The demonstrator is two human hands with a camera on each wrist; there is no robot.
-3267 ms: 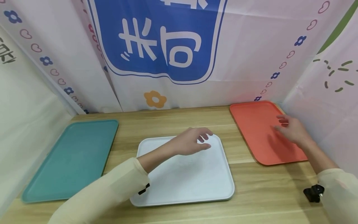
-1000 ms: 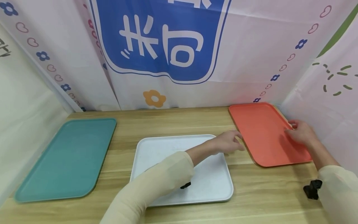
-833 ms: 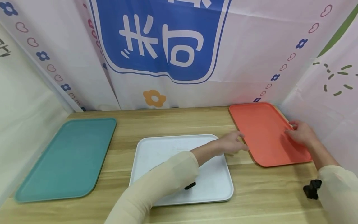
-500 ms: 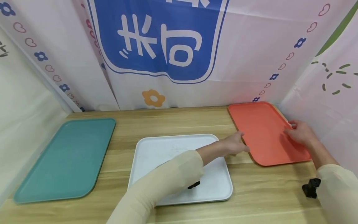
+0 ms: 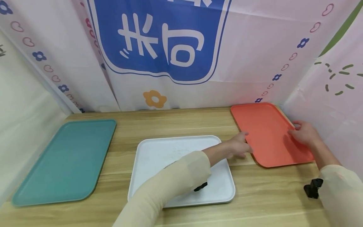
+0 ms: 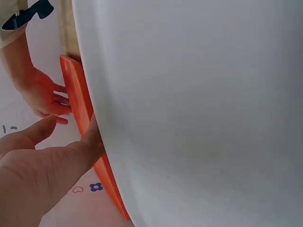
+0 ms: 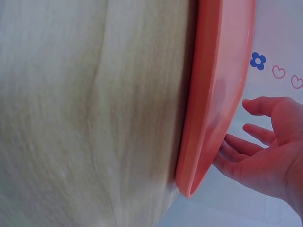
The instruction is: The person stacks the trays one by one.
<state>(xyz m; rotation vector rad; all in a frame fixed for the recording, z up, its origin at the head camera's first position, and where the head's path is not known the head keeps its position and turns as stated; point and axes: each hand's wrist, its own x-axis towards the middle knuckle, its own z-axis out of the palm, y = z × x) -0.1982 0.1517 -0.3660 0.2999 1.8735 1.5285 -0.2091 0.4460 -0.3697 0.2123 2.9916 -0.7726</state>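
Observation:
A red tray (image 5: 266,135) lies flat at the back right of the table. My left hand (image 5: 239,146) is at its left edge, thumb and fingers spread, fingertips right at the rim. In the left wrist view, the fingers of that hand (image 6: 42,175) overlap the red tray (image 6: 78,90). My right hand (image 5: 305,134) is at the opposite edge, thumb over the tray and fingers along the outer rim. The right wrist view has this hand (image 7: 279,151) loosely bent, the thumb standing apart from the tray (image 7: 218,71).
A white tray (image 5: 175,151) lies mid-table, beneath the left forearm. A teal tray (image 5: 68,160) lies at the left. Printed cloth walls (image 5: 249,63) enclose the wooden table (image 5: 272,195) at the back and sides. A small black device (image 5: 313,188) sits at the right sleeve.
My left hand has moved right from over the white tray to the red tray's left edge. My right hand has shifted right to its outer edge. The trays stay put.

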